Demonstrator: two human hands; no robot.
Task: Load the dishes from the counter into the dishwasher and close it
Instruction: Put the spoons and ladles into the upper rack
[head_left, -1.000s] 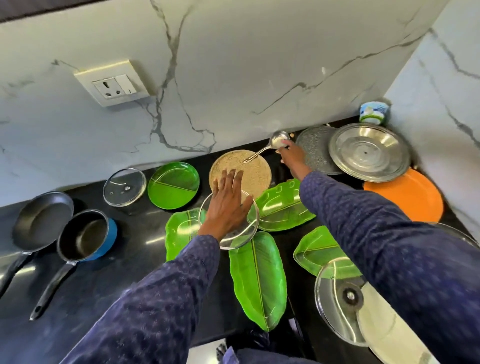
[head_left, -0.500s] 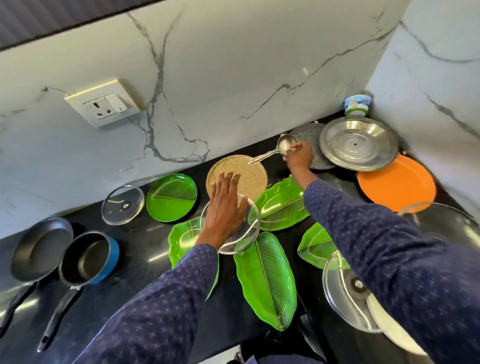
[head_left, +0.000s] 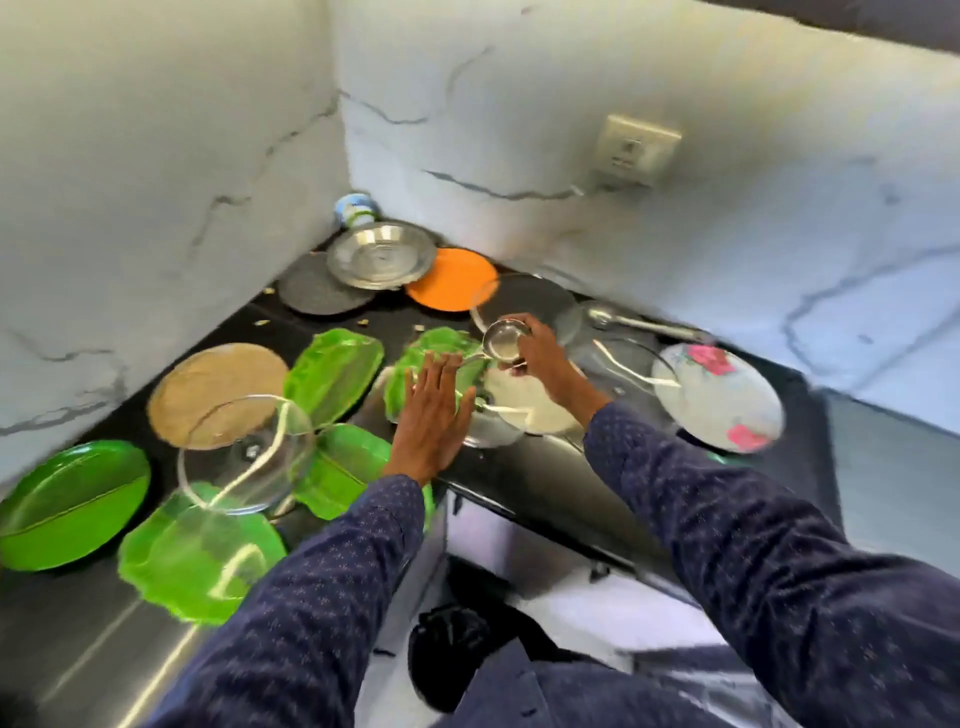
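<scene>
2 hands (head_left: 431, 410) (head_left: 540, 356) hover near counter edge (head_left: 530, 499), right gripping ladle (head_left: 501, 340).

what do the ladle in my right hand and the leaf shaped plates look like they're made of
Ladle: likely stainless steel, going by its silvery, mirror-like bowl. Leaf-shaped plates: probably glossy plastic or melamine, given the uniform bright green, moulded veins and soft highlights. Motion blur leaves both uncertain.

Black counter (head_left: 524, 483) (plates (head_left: 332, 382), lids (head_left: 244, 457))

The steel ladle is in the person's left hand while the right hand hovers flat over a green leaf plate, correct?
Not quite: the head view shows the right hand gripping the steel ladle, and the left hand hovering flat over the green leaf plate.
</scene>
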